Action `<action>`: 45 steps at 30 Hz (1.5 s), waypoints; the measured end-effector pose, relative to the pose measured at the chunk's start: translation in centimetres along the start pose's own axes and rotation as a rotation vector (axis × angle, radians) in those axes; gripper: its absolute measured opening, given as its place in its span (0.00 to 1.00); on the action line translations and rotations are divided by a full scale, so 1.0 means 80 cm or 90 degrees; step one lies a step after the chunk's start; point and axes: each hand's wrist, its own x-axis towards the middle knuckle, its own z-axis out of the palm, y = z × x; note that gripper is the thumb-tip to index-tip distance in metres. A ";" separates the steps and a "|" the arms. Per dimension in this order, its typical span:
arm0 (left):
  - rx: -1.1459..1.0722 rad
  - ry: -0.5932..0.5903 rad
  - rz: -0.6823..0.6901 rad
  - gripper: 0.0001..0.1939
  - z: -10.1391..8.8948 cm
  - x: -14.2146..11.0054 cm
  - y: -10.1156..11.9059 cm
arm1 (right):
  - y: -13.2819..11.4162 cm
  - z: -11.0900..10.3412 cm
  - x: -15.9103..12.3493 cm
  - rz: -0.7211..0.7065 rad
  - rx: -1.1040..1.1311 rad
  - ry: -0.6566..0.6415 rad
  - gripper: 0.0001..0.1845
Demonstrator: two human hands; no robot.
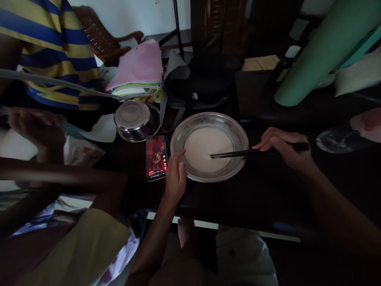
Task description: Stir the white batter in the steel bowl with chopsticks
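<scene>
A wide metal bowl (238,125) sits on the dark table with a smooth, whitish batter-like mixture (205,147) in it. At its left rim is my left hand (175,178), with the index finger reaching over the edge and the thumb beside it, gripping the rim. Dark chopsticks (235,153) are held in my right hand (285,147), to the right of the bowl. Their tips rest in the mixture near its middle, and the sticks lie almost level across the right rim. Just left of the bowl lies a phone (156,159) with its screen lit.
An overturned metal bowl (132,119) stands behind the phone, near a pink cloth-like stack (137,65) and a black bag (205,81). A green cylinder (315,59) leans at the right, with a clear container (336,139) nearby. Other people's arms (59,174) occupy the left.
</scene>
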 end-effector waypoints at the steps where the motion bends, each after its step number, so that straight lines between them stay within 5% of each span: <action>1: 0.000 -0.001 -0.001 0.28 0.000 0.000 0.000 | -0.001 0.001 0.000 -0.007 0.001 -0.026 0.18; 4: -0.002 0.001 -0.002 0.28 0.000 0.000 0.000 | -0.002 0.005 0.001 -0.031 -0.036 -0.080 0.11; 10: -0.005 0.000 -0.011 0.28 0.000 0.000 0.002 | -0.001 0.001 0.002 0.007 -0.018 0.009 0.18; 15: -0.009 0.004 -0.011 0.28 0.000 0.000 0.001 | -0.001 0.009 0.002 -0.055 -0.033 -0.085 0.11; 21: -0.014 0.001 -0.013 0.27 -0.001 0.000 0.003 | -0.001 0.002 0.001 0.015 0.005 0.021 0.18; 27: -0.007 -0.005 -0.012 0.28 -0.001 0.000 0.003 | -0.004 0.010 0.002 -0.031 -0.037 -0.083 0.11; 33: -0.006 -0.009 -0.021 0.29 0.000 0.000 0.001 | -0.002 0.002 0.000 0.022 -0.008 0.011 0.18; 38: -0.005 -0.003 -0.016 0.29 0.000 0.000 0.001 | -0.002 0.009 0.001 -0.020 -0.042 -0.081 0.11; 45: -0.013 -0.002 -0.016 0.29 0.001 0.000 0.002 | 0.002 0.001 0.000 0.012 -0.001 0.005 0.18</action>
